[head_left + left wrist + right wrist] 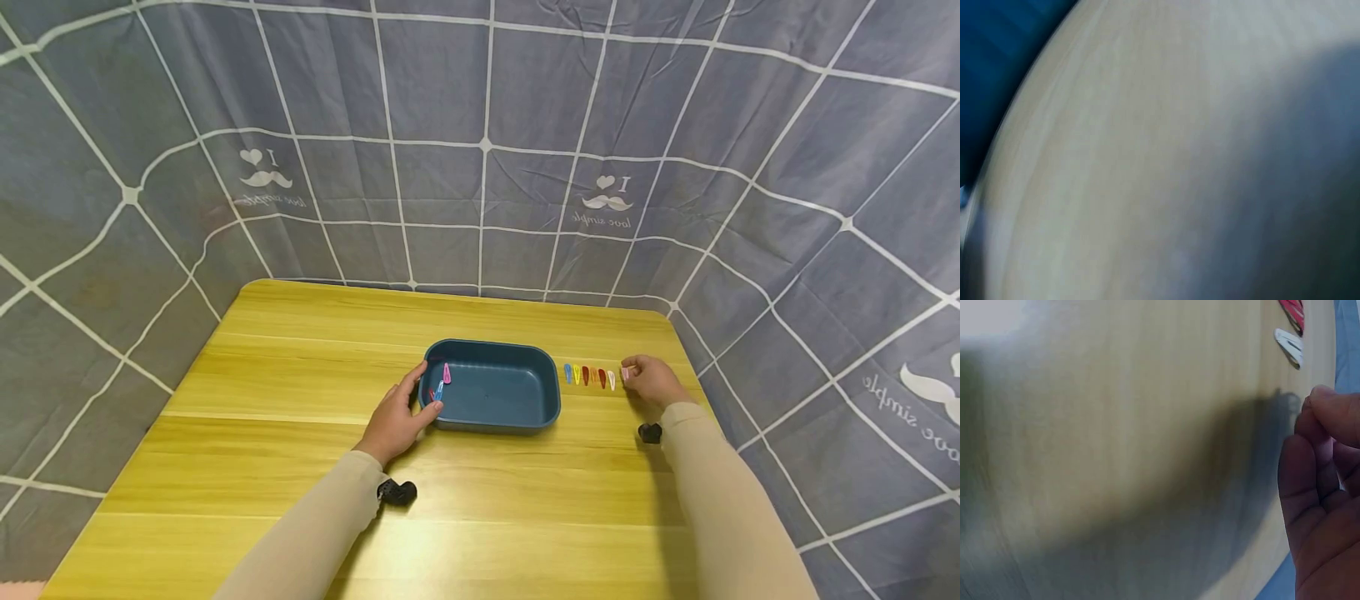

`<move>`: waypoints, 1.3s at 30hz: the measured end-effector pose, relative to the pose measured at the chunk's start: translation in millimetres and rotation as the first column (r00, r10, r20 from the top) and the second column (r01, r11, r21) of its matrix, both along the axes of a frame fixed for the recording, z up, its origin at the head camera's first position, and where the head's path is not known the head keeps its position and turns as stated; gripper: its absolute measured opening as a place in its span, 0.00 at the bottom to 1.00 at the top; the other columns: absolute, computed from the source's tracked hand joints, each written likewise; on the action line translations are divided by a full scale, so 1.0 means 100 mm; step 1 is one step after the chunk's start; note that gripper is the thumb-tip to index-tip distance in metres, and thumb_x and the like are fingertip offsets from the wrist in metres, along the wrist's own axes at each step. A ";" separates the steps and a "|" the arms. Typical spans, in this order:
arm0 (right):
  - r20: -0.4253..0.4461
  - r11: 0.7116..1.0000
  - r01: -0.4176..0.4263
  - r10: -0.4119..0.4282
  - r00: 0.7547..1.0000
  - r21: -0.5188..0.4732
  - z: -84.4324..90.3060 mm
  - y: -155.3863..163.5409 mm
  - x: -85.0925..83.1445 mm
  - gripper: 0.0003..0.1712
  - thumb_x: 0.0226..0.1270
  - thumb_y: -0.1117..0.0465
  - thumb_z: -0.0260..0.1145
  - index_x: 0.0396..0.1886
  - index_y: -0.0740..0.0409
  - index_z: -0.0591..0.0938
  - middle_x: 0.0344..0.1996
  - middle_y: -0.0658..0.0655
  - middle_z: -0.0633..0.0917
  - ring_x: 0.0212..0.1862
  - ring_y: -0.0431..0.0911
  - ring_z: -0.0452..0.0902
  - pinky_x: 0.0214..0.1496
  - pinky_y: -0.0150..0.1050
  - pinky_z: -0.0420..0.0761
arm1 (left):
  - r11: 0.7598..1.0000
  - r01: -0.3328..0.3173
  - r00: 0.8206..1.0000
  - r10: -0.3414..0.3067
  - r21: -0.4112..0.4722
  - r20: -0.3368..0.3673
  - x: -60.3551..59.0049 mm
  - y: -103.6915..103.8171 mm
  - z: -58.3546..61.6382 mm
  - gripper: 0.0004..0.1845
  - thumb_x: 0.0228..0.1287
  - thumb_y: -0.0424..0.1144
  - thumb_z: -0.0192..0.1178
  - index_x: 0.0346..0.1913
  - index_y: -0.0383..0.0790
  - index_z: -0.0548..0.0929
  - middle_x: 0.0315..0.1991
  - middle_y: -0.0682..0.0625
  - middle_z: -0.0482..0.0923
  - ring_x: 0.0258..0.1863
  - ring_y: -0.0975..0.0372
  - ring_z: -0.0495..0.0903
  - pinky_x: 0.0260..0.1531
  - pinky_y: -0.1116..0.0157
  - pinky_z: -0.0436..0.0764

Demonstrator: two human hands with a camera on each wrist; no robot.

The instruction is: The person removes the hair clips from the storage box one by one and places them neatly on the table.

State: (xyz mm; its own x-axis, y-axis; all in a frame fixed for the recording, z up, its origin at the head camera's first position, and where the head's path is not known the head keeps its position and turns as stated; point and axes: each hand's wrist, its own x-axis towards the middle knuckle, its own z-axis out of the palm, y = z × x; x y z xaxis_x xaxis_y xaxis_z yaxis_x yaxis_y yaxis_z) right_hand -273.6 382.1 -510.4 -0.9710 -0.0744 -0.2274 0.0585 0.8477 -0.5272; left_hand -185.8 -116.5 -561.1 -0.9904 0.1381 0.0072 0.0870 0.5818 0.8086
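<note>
My left hand (395, 422) rests at the left corner of a dark blue plastic tray (551, 400), thumb and index finger spread along its rim. Inside the tray by that hand lie a pink snap hair clip (447, 373), a blue one (439, 391) and a small red piece. To the right, my right hand (654, 380) pinches a pale pink hair clip (625, 374) close over the table, at the end of a row of clips. In the right wrist view thumb and fingertips (1322, 412) meet, hiding that clip.
The row holds several hair clips, from a blue clip (567, 373) past yellow, red and orange ones to a white clip (611, 381). All lie on the wooden table (487, 500) right of the tray. A grey checked curtain (442, 183) hangs behind the table's far edge.
</note>
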 end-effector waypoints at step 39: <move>0.048 0.994 0.082 -0.078 0.996 -0.076 -0.25 0.03 0.12 0.26 0.77 0.61 0.65 0.70 0.68 0.78 0.59 0.71 0.85 0.65 0.66 0.77 0.73 0.62 0.73 | 1.000 0.011 1.000 -0.011 0.004 -0.015 0.02 -0.02 -0.02 0.44 0.73 0.61 0.63 0.85 0.62 0.56 0.79 0.41 0.67 0.77 0.41 0.68 0.71 0.34 0.71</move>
